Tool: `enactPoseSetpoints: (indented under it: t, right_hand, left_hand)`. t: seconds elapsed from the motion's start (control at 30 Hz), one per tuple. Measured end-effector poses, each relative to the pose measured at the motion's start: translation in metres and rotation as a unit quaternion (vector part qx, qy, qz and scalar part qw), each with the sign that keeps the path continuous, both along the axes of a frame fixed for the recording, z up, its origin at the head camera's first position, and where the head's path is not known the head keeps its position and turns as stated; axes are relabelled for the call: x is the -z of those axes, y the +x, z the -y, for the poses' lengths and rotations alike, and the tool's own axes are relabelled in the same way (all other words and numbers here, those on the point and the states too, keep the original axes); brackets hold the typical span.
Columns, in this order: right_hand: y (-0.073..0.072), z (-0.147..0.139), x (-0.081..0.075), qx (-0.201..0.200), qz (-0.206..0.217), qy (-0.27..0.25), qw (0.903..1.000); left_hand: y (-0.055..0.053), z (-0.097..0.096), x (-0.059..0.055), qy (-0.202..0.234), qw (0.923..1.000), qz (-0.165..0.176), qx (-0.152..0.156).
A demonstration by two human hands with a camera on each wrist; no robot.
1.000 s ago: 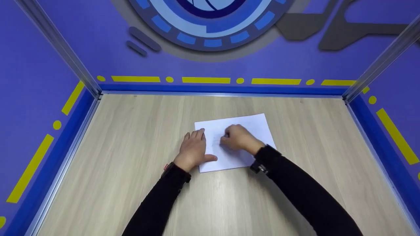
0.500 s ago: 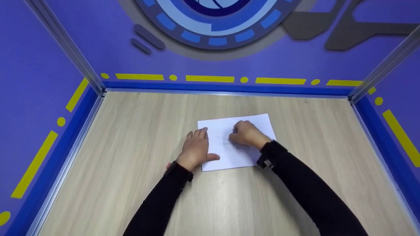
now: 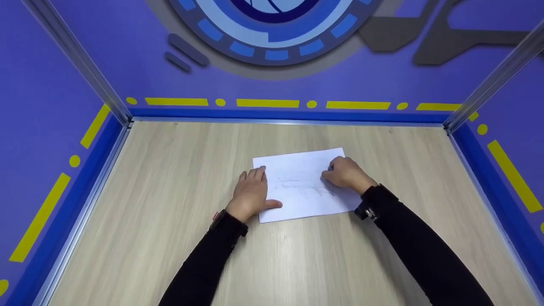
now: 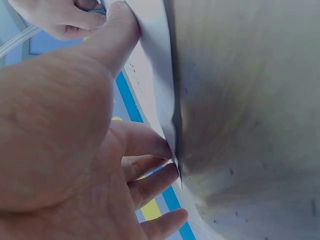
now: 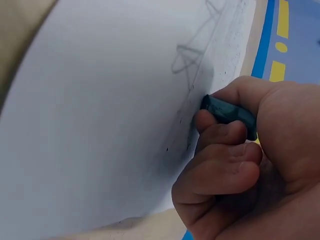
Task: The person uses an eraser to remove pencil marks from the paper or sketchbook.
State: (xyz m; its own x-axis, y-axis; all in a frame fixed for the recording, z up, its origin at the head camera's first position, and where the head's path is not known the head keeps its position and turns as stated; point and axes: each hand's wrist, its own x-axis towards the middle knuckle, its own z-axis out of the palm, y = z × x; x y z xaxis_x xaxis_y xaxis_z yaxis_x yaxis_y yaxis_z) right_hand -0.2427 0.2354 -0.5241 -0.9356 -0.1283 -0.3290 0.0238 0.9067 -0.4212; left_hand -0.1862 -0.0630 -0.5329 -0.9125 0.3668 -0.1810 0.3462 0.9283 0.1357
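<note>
A white sheet of paper [image 3: 293, 206] lies slightly turned on the table. My left hand [image 3: 248, 193] rests on its left edge, fingers extended and thumb spread over the sheet; the left wrist view shows fingertips touching the paper [image 4: 159, 70]. Over the sheet's right part, my right hand [image 3: 346, 173] pinches a short dark teal eraser [image 5: 227, 111] between thumb and index finger, the other fingers curled. One end of it touches the paper or sits just above it. Grey pencil lines [image 5: 187, 57] and small dark specks show on the sheet, some lines faint and smeared.
The pale wooden table [image 3: 178, 182] surrounds the paper. Metal-edged blue and purple panels with yellow dashes, such as the back panel [image 3: 272, 91], stand at the rear and both sides. A dark band with a device [image 3: 369, 208] sits on the right wrist.
My right hand has moved right across the paper with the eraser, uncovering faint pencil lines in the middle. The left hand has stayed on the left edge.
</note>
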Motion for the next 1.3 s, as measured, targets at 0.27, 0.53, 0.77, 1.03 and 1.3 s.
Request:
enactPoseSetpoints:
  t: [0.27, 0.53, 0.77, 1.03, 1.3]
  right_hand:
    - [0.003, 0.028, 0.007, 0.003, -0.013, -0.049, 0.9987]
    - [0.005, 0.095, 0.005, -0.041, -0.021, -0.040, 0.9981]
    - [0.001, 0.126, 0.006, -0.060, -0.030, -0.002, 0.9978]
    - [-0.006, 0.081, 0.005, -0.020, -0.023, -0.021, 0.9993]
    - [-0.010, 0.014, 0.003, 0.017, -0.002, -0.012, 0.9998]
  left_hand:
    - [0.003, 0.002, 0.002, -0.004, 1.0000, -0.003, 0.001]
    - [0.003, 0.001, 0.004, 0.001, 1.0000, -0.003, 0.002]
    - [0.004, -0.003, 0.003, -0.002, 0.9999, -0.013, 0.009]
    - [0.000, -0.006, 0.002, -0.014, 0.9997, -0.015, 0.012]
    - [-0.001, 0.000, 0.002, -0.008, 1.0000, -0.005, -0.002]
